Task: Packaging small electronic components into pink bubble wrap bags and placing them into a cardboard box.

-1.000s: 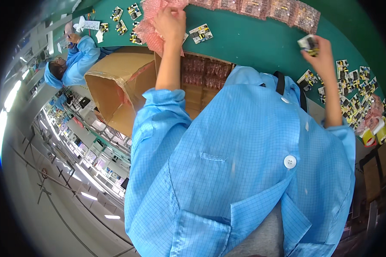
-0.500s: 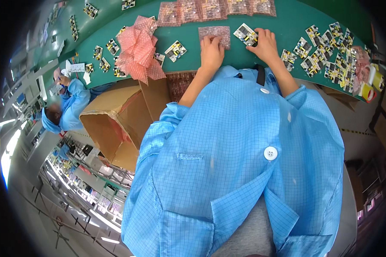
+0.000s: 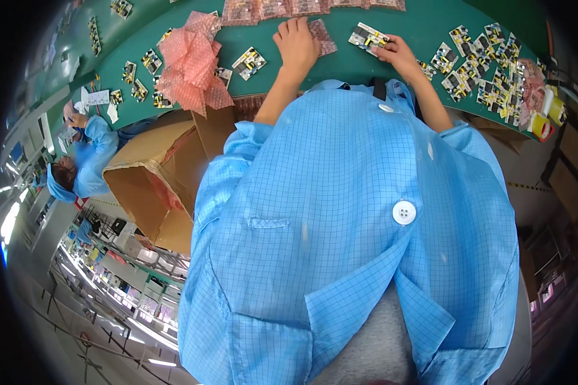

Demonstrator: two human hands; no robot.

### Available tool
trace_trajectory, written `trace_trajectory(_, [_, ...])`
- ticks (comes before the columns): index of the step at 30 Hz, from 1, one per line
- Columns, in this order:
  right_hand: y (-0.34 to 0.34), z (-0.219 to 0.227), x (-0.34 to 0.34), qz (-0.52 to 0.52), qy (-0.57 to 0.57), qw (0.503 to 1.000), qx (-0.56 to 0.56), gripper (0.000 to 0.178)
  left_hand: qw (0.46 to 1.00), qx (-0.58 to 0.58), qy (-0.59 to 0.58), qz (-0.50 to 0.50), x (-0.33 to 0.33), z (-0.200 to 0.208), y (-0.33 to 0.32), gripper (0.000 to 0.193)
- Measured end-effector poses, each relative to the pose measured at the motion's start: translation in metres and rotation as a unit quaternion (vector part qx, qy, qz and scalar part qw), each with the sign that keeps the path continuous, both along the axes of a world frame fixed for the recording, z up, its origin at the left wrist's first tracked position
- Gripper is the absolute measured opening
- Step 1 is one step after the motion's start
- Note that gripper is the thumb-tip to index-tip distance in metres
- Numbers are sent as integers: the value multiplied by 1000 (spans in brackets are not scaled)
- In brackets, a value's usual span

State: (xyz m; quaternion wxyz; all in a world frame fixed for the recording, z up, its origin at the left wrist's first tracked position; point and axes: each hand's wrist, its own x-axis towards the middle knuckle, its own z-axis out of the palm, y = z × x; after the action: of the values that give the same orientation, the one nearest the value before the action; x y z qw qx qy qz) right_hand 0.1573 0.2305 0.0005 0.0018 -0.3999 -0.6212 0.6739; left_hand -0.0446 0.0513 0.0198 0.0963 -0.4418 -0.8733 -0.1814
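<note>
My right hand (image 3: 401,58) pinches the right end of a circuit board (image 3: 368,38) with black, white and yellow parts, holding it at or just above the green table. To its left, a pink bubble-wrap pouch (image 3: 323,37) lies slanted on the table. My left hand (image 3: 297,48) lies over the pouch's left side, palm down, its fingers outstretched and slightly bent; the fingertips point towards the far row of pouches. What is under that palm is hidden. Another circuit board (image 3: 249,63) rests on the table left of my left hand.
Pink bubble-wrap sheets (image 3: 189,64) are heaped at left. Several filled pouches (image 3: 311,5) line the far side. Many boards (image 3: 472,64) and yellow tape rolls (image 3: 541,127) sit at right. A cardboard box (image 3: 151,173) stands below the left table edge; a co-worker (image 3: 96,154) is beyond it.
My left hand has shifted left and away from me, and the pouch beside it is now slanted. My right hand has closed on the board's end and turned it slightly. The whole view has shifted.
</note>
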Motion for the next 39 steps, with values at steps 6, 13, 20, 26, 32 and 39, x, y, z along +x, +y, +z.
trace_trajectory(6, [14,-6,11,-39,21,994,-96,51,994,5,-106,-29,-12,29,6,16])
trace_trajectory(13, [14,-1,15,-85,-18,993,-79,53,972,-26,-163,-165,30,-2,-5,24])
trace_trajectory(20, [15,16,14,-31,-1,999,-18,51,972,59,-205,-103,39,-5,6,17])
trace_trajectory(26, [8,13,4,-19,48,999,-18,49,973,1,-225,-50,45,-10,15,10])
trace_trajectory(32, [1,20,-9,22,55,998,8,48,961,51,-271,-20,44,-7,6,7])
trace_trajectory(39, [-2,20,-8,87,25,996,19,45,936,170,-306,-22,41,-14,7,10])
